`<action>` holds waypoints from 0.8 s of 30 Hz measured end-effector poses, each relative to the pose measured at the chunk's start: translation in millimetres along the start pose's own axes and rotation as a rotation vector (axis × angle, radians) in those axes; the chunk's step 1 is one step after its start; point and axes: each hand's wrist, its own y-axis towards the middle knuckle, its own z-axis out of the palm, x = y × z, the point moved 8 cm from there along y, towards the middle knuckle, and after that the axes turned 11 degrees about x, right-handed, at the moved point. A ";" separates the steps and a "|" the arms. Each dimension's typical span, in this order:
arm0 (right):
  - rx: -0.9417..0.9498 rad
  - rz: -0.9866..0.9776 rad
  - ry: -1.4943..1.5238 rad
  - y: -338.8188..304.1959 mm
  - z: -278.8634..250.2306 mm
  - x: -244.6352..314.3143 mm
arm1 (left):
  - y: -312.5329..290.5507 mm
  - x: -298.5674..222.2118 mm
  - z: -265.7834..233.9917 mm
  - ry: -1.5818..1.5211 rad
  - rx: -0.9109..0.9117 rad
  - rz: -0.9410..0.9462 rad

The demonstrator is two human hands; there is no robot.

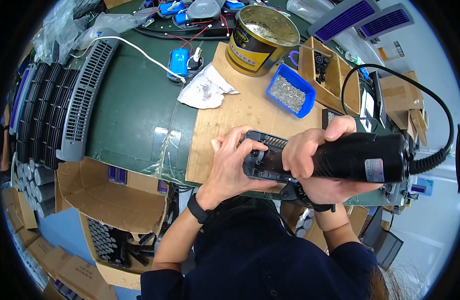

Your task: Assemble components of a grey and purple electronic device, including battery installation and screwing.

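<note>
My left hand (pixel 225 167) grips a dark grey plastic housing (pixel 271 140) with a slatted section, thumb and fingers around its left end. In my right hand (pixel 302 152) is a black corded electric screwdriver (pixel 362 157), lying nearly level, its front end over the housing. The fingers hide much of the housing's right side, and the screwdriver's tip cannot be made out clearly. Both hands are over the front edge of a brown board (pixel 225 127). Beyond them stands a blue tray (pixel 309 103) holding many small silver screws (pixel 287 94).
A large yellow-and-black tin (pixel 250 52) stands behind the tray. To its right is a wooden box (pixel 336 95) with black parts. Crumpled white paper (pixel 205 90) and a blue battery pack (pixel 179 61) lie left. Slatted grey panels (pixel 82 107) stand at far left; the screwdriver's cable (pixel 430 92) loops right.
</note>
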 end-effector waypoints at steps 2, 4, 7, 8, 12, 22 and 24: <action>-0.002 -0.004 -0.023 -1.3 0.2 2.1 | 0.9 -0.3 1.0 0.002 0.003 0.000; 0.048 0.080 -0.048 -0.4 6.9 -3.0 | -2.3 1.7 -1.6 -0.001 -0.012 -0.002; 0.126 0.199 -0.091 3.7 16.5 -7.1 | -4.0 6.3 -0.5 -0.005 -0.015 -0.007; 0.153 0.238 -0.106 4.9 19.4 -9.2 | -4.6 7.1 -1.0 -0.004 -0.018 -0.008; 0.150 0.279 -0.099 3.5 20.2 -11.6 | -2.7 5.1 0.7 -0.026 -0.013 0.002; -0.055 -0.366 0.118 -4.3 -57.4 64.4 | -0.3 4.0 -0.7 -0.075 -0.018 0.005; -0.177 -0.346 -0.116 -22.9 -110.4 107.0 | -3.0 4.4 -2.2 -0.040 -0.017 -0.008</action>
